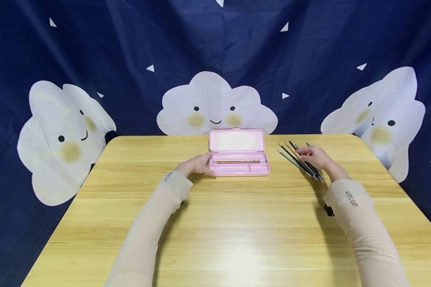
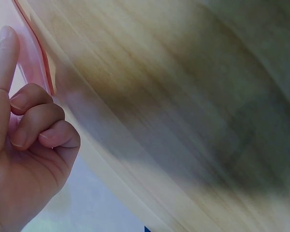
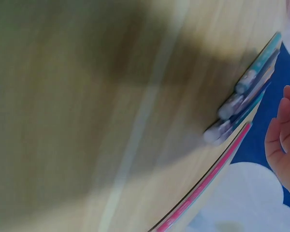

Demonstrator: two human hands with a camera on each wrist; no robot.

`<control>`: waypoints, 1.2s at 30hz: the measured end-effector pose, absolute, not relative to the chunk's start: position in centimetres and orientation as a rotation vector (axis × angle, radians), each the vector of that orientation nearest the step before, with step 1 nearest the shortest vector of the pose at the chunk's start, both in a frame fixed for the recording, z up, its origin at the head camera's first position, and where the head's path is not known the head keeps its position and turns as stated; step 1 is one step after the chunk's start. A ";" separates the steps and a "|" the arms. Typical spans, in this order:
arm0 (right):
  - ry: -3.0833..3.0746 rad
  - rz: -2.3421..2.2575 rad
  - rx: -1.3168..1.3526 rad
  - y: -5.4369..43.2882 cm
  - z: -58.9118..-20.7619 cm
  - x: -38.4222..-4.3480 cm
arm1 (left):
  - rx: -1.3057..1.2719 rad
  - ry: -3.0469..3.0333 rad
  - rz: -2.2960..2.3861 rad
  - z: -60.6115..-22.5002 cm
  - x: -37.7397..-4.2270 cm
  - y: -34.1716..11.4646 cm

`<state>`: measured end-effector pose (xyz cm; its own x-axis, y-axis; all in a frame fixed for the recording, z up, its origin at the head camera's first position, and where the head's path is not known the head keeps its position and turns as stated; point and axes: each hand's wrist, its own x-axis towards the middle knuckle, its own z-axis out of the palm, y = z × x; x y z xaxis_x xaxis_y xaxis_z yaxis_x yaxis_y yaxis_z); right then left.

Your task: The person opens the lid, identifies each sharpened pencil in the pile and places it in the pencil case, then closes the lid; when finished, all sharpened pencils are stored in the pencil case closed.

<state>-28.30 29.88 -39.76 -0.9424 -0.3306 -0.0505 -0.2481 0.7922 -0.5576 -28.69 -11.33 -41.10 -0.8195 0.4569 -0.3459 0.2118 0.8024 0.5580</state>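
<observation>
A pink pencil case (image 1: 241, 173) lies with its lid up, a gold-coloured pencil (image 1: 238, 161) in its long back compartment. My left hand (image 1: 198, 164) holds the case's left end, thumb at the front corner. In the left wrist view, three fingers of the left hand (image 2: 31, 140) are curled beside the pink edge. My right hand (image 1: 316, 156) is above a loose fan of several pencils (image 1: 291, 157), fingers loosely bent. In the right wrist view, the right hand (image 3: 285, 140) is cut off by the frame edge, its fingertips partly hidden; nothing shows in its grasp.
The wooden table (image 1: 237, 223) reaches back to a dark blue curtain (image 1: 136, 48) with white clouds. In the right wrist view, a pink pencil (image 3: 203, 181) lies apart from the other pencils' ends. Both sleeves are pale.
</observation>
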 end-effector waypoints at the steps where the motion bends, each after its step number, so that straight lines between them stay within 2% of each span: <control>1: 2.839 -0.840 -0.452 30.1 -39.8 -28.3 | 0.503 2.516 0.704 -41.1 -28.7 -11.3; 14: 2.862 -0.793 -0.444 32.4 -40.6 -27.8 | 0.503 2.512 0.693 -40.9 -28.9 -11.3; 36: 2.815 -0.633 -0.450 33.0 -40.3 -28.5 | 0.489 2.514 0.728 -41.3 -28.6 -11.6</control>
